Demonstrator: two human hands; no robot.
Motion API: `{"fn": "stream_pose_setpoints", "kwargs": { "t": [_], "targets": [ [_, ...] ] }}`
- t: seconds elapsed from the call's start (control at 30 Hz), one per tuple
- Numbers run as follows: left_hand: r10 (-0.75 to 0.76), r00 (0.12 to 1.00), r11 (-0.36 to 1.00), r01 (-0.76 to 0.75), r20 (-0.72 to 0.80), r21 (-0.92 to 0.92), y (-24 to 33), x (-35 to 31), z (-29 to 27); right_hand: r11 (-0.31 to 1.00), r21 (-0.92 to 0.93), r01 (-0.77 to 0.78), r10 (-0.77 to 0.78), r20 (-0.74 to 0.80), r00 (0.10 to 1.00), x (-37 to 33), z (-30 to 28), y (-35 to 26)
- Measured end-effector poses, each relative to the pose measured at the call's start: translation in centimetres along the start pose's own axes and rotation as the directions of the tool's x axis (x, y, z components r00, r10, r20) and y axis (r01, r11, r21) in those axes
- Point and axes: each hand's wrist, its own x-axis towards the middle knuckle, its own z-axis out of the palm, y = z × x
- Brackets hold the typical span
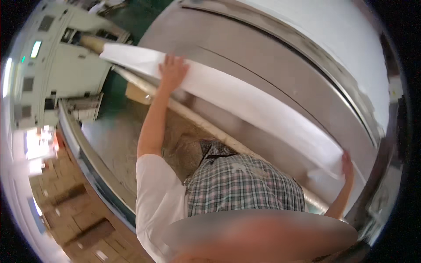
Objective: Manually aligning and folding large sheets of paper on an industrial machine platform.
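A large grey metal machine housing [272, 57], curved and sloping, fills the upper right of the view; a dark seam runs along it. Across its front lies a long white sheet [245, 103], stretched from upper left to lower right and held flat against the metal. Below the sheet a pale roller [197, 118] runs parallel to it, and beneath that lies a grey tray-like bed [109, 144] with a raised rim. At far left stands a cream-coloured cabinet [66, 65] with small lit indicators. The floor [66, 206] at lower left is brownish.

The person wears a white short-sleeved shirt [155, 197] and a checked apron [245, 184]. The left hand [172, 70], arm raised, rests on the sheet's upper portion with fingers spread and palm pressed flat; it is not pinching. The right hand [347, 165] meets the sheet's lower right end at its edge; whether this grip is pinching the sheet or only pressing against it cannot be told, as the fingers are blurred.
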Motion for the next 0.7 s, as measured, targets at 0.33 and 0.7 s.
{"fn": "stream_pose_setpoints", "kwargs": {
  "t": [0.33,0.7],
  "targets": [
    [0.094,0.975,0.922,-0.161,-0.200,-0.351,2.7,-9.5,-2.1,0.771,0.581,0.260,-0.546,0.394,0.740,-7.2,8.3,-20.7],
    [0.042,0.962,0.923,-0.141,-0.272,-0.359,3.5,-9.8,-1.6,0.646,0.551,0.528,-0.702,0.159,0.694,-5.1,22.7,-39.4]
  ]
}}
